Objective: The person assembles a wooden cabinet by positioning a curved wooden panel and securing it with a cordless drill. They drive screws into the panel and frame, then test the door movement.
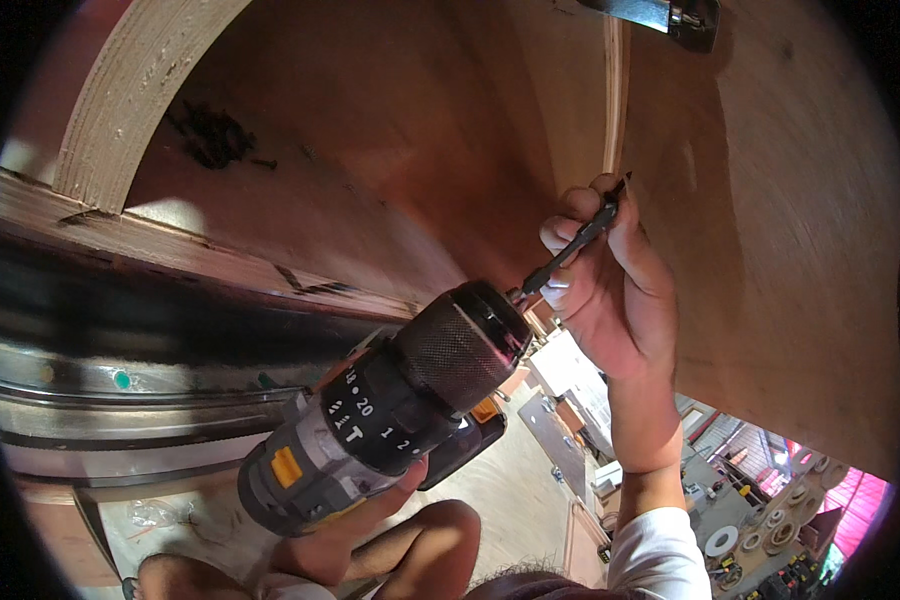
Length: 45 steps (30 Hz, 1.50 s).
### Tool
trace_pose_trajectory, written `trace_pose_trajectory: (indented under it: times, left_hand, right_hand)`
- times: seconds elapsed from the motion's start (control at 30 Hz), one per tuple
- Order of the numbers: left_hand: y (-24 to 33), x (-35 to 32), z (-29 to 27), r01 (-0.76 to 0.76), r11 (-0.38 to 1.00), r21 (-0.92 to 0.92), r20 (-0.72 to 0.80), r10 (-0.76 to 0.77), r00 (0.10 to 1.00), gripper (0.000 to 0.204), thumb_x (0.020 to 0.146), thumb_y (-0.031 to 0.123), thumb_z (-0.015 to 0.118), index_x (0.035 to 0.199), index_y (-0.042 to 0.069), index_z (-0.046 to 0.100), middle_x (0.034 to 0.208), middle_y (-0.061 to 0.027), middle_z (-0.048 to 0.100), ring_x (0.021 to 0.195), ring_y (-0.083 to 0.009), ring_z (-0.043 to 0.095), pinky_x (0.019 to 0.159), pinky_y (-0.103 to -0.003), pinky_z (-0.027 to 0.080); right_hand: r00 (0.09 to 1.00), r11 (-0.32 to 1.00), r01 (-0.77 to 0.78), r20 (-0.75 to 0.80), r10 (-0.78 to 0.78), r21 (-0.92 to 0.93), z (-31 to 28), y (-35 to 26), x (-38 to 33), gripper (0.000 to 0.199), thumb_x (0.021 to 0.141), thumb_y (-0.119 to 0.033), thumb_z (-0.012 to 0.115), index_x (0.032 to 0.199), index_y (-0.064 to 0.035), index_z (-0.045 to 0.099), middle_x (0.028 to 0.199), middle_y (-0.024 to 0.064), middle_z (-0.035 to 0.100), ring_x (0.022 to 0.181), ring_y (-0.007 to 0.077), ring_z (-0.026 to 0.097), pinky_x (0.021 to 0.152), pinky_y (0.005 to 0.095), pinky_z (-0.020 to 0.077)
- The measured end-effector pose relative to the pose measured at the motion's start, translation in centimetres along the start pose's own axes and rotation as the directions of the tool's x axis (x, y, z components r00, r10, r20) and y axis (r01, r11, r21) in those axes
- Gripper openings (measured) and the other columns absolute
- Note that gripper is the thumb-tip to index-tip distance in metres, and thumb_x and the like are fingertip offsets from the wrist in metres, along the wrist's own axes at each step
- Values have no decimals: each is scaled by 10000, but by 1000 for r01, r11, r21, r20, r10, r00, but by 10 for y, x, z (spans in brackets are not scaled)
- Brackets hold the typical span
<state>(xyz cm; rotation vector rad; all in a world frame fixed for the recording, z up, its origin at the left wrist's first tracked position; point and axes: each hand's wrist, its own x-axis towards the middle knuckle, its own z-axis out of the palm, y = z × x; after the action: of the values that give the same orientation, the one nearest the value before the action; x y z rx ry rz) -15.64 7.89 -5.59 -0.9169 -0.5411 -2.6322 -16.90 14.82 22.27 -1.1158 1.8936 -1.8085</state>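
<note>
The cordless drill (370, 430) has a grey and black body, a yellow-orange slide on top, white markings on its black collar and a knurled black chuck. Gripped in the left hand (395, 497), it tilts up and away to the right. A slender dark bit (568, 252) runs from the chuck to the right hand's (620, 290) fingertips, its pointed tip showing just beyond.

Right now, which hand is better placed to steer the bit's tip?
Right, I'd say: the right hand has its fingers around the dark bit, close to its tip. The left hand is back at the drill, partly hidden by it.
</note>
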Motion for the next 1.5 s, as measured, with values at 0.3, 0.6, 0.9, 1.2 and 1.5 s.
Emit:
trace_pose_trajectory:
  times: [0.3, 0.6, 0.9, 1.2, 1.5]
  left_hand:
    - [-2, -2, -5, 145, 932, 331, -32, -143, 989, 813, 763, 237, 767, 1433, 9, 366, 1322, -168, 510, 1175, -278, 516, 999, -398, 426]
    - [-23, -2, -9, 180, 977, 116, 16, -183, 983, 872, 758, 238, 774, 1464, 3, 320, 1374, -177, 488, 1275, -301, 499, 1090, -416, 397]
    - [11, 4, 15, 137, 947, -290, 8, -141, 990, 636, 802, 345, 843, 1259, 28, 533, 1034, -114, 634, 742, -129, 602, 604, -270, 509]
    - [32, 35, -2, -403, 775, 486, 339, 258, 905, 853, 786, 302, 762, 1463, -4, 343, 1399, -154, 512, 1295, -280, 506, 1114, -432, 398]
    - [-4, -13, -14, 64, 950, -307, 38, -55, 998, 911, 726, 154, 777, 1484, 37, 285, 1400, -138, 488, 1293, -254, 499, 1089, -363, 431]
  right_hand:
    - [994, 985, 17, -101, -35, -174, 5, -9, -5, 221, 998, -109, 559, 1189, -3, 530, 1146, 172, 606, 1050, 256, 651, 797, 389, 633]
    - [985, 954, 4, -161, -55, -299, 19, -7, -3, 191, 997, -101, 558, 1145, 20, 565, 1126, 192, 639, 1026, 250, 677, 802, 391, 639]
    - [988, 927, 13, -137, -69, -376, 41, -10, -21, 679, 937, -207, 669, 1470, 46, 332, 1328, 238, 518, 1146, 298, 601, 875, 443, 588]
    - [738, -459, 224, 457, -496, -860, 69, -16, -161, 337, 939, -219, 660, 1169, -31, 500, 985, 132, 540, 801, 218, 540, 649, 339, 452]
    - [375, -641, -69, 575, -727, -765, 64, -47, -171, 527, 896, -232, 722, 1280, -95, 389, 1047, 73, 496, 943, 197, 520, 820, 319, 441]
